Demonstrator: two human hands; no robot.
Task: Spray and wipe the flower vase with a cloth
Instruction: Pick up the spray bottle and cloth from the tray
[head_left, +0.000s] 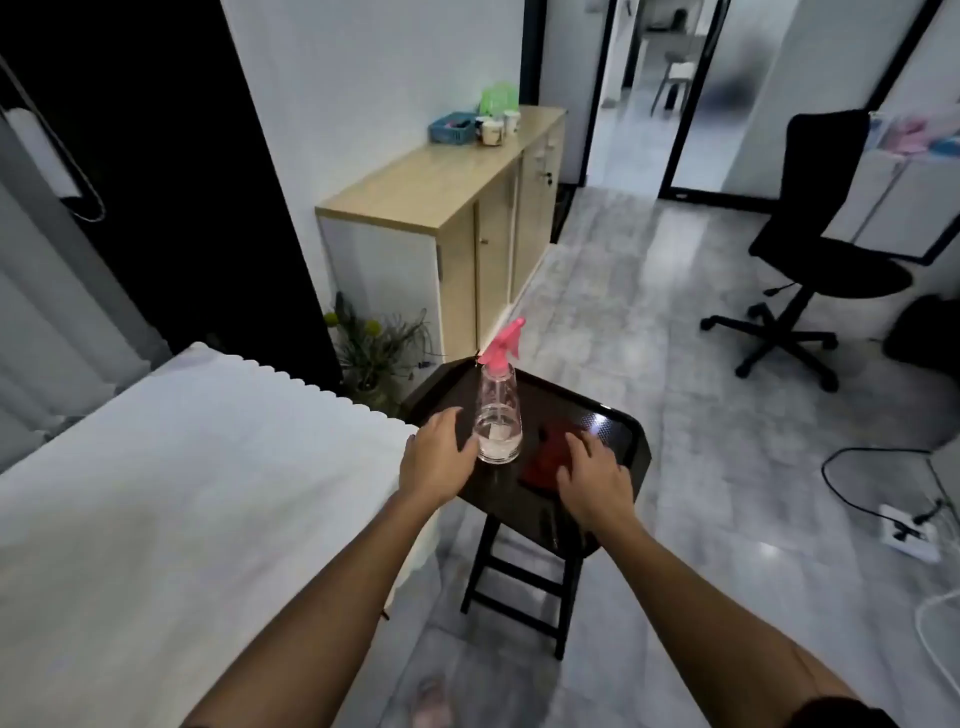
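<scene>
No text, label, brand, number or sign can be read. Dark markings are noted on the white ceramic mugs (491, 131) standing on the light wooden cabinet (415, 187), but they are too small and blurred to be read.

Left hand (436, 460) beside bottle (498, 415), right hand (595, 486) over cloth (544, 457)

A tray (626, 434) sits on a stool (568, 608). On it a spray bottle (498, 415) stands left of a cloth (545, 457). A bed (182, 493) lies left, a cabinet (467, 208) behind, a flower vase (370, 384) on the floor between them.
</scene>
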